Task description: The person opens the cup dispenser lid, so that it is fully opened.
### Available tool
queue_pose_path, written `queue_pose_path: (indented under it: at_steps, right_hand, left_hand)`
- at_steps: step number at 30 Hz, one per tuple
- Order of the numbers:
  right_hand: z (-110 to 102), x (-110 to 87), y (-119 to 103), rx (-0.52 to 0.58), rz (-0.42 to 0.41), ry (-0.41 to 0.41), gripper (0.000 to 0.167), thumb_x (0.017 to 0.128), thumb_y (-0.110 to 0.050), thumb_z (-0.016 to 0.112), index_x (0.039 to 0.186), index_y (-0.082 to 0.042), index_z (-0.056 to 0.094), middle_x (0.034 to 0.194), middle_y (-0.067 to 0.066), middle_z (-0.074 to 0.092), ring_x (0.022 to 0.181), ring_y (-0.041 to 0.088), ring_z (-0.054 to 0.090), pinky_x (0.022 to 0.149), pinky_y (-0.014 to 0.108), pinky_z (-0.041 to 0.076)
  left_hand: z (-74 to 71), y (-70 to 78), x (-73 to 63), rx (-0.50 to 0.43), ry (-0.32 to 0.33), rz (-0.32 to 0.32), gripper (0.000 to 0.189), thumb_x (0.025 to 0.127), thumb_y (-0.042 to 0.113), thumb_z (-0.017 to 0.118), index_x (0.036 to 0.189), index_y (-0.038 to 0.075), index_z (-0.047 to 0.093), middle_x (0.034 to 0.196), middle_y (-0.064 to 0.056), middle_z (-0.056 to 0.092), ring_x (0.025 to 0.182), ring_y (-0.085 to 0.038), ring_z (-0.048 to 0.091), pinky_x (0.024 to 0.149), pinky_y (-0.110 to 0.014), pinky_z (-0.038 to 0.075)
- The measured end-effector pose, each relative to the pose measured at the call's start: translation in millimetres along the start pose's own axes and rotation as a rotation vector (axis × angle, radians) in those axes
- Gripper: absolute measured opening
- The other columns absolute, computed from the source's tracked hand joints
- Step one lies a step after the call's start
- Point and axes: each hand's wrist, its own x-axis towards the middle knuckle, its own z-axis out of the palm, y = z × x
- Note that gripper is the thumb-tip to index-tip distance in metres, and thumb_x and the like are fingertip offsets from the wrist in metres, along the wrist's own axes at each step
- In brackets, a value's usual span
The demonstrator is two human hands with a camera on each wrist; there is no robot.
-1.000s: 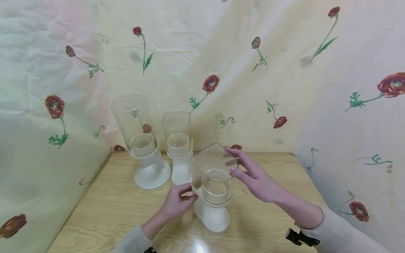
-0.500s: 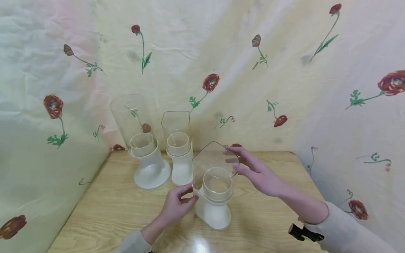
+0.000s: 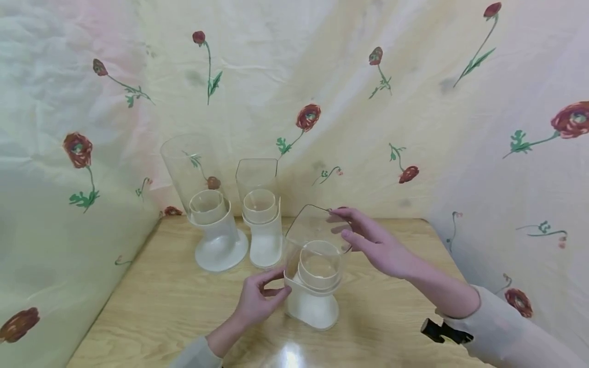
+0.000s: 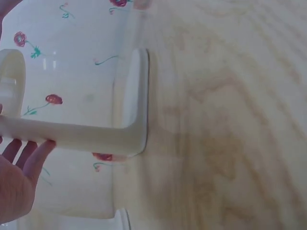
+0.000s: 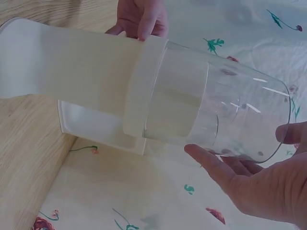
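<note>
A white stand (image 3: 314, 307) with a ring-shaped collar carries a clear, rounded-square shade (image 3: 309, 225), and a clear-looking inner cup sits inside. My left hand (image 3: 256, 301) grips the stand's side, thumb in front; in the left wrist view its fingertips lie on the stand's upright back (image 4: 91, 140). My right hand (image 3: 384, 251) holds the shade near its open rim, thumb and fingers spread along the wall, as the right wrist view shows. There, the shade (image 5: 249, 103) sits against the white collar (image 5: 144, 88). The base stands on or just over the table; I cannot tell which.
Two similar white stands stand at the back left: a round one (image 3: 221, 253) with a tall clear cylinder (image 3: 186, 163), and a narrower one (image 3: 266, 248) with a squarish clear shade (image 3: 256, 171). Flowered cloth (image 3: 340, 128) hangs behind and beside the wooden table (image 3: 382, 327).
The held stand and shade have shifted slightly right and away, and turned a little. Both hands keep their hold; the right hand has moved right with the shade. The two back stands stay put.
</note>
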Motion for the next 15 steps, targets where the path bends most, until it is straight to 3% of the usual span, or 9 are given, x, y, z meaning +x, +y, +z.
queue_pose_path:
  at_steps: [3,7,15]
  right_hand:
    - [-1,4.9,0,0.014,0.000,0.003,0.045,0.114,-0.013,0.042,0.158,-0.005,0.040,0.157,0.022,0.052,0.140,0.051,0.053,0.092,0.038,0.063]
    - [-2,7.0,1,0.014,0.016,0.021,0.044,0.114,-0.016,0.043,0.157,-0.006,0.042,0.157,0.023,0.051,0.141,0.049,0.054,0.094,0.041,0.063]
    - [0,7.0,6,-0.003,0.021,0.011,0.044,0.114,-0.015,0.041,0.158,-0.008,0.043,0.155,0.023,0.055,0.141,0.046,0.054,0.094,0.034,0.061]
  left_hand:
    - [-0.2,-1.0,0.1,0.007,0.030,0.035,0.044,0.089,-0.008,0.077,0.131,-0.012,0.066,0.133,-0.031,0.069,0.119,-0.002,0.069,0.082,-0.042,0.068]
    - [1.3,-3.5,2.2,-0.010,0.065,0.090,0.043,0.086,-0.012,0.078,0.128,-0.012,0.068,0.129,-0.033,0.070,0.118,-0.003,0.069,0.082,-0.042,0.068]
    - [12.9,-7.9,-5.4,-0.056,0.098,0.126,0.043,0.082,-0.012,0.082,0.124,-0.009,0.071,0.121,-0.029,0.073,0.112,-0.006,0.072,0.074,-0.045,0.068]
